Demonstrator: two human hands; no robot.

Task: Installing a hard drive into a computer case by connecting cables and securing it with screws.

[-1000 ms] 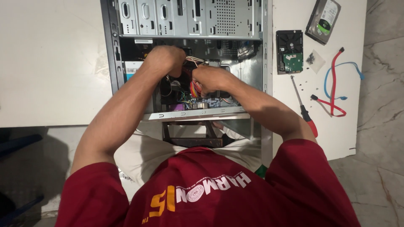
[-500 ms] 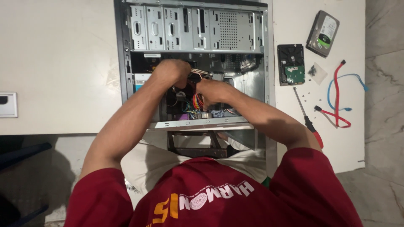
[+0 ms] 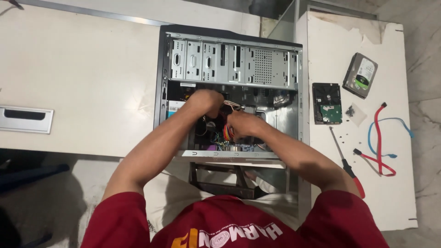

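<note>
An open desktop computer case [image 3: 232, 59] lies on its side in front of me, its metal drive cage at the far end. Both my hands are inside it. My left hand [image 3: 205, 102] is curled near the upper left of the interior, fingers closed around wires. My right hand [image 3: 243, 125] is closed beside a bundle of red, yellow and orange cables [image 3: 226, 133]. What the fingers pinch is hidden by the hands themselves. A green circuit board [image 3: 220, 144] shows below the hands.
On the white table [image 3: 399, 193] to the right lie two hard drives [image 3: 360, 76] [image 3: 327, 103], a red-handled screwdriver [image 3: 347, 167], red and blue data cables [image 3: 381, 142] and small screws. A white desk with a drawer handle [image 3: 25, 119] is on the left.
The view has shifted so the case sits further right and lower in frame. Both hands remain inside the case near the cable bundle, moved only slightly.
</note>
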